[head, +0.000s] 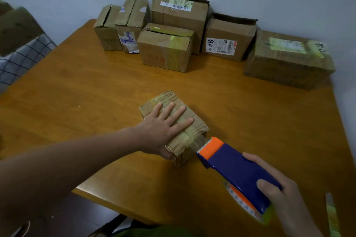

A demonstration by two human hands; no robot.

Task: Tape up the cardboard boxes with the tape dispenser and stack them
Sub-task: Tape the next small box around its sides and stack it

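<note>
The right hand (285, 204), at 5 o'clock on the surface (96, 92), has its grip wrapped round the rear of the dispenser (237, 169), thumb on top and fingers round the far side. The dispenser's long axis runs from 4 o'clock up to 10 o'clock, orange cutter end leading. From that grip the box (167, 96) lies at 10 o'clock, just beyond the cutter, and a short clear run of tape (198, 143) bridges the cutter and the box's near end. The box's own long axis runs 11 to 5 o'clock, so the dispenser sits nearly in line with the taped seam on its top. The left hand (163, 125) lies flat on the box lid, fingers spread toward 1 o'clock and holding nothing, thumb down the near side; it is the hand on the box, the right the one nearer the loose tape. I judge the coming move turns on this line-up: a pull or twist toward 4 o'clock would cut the strip while the left hand pins the box. The other boxes (165, 50) stand in a row at 12 o'clock, well apart, not yet stacked
</note>
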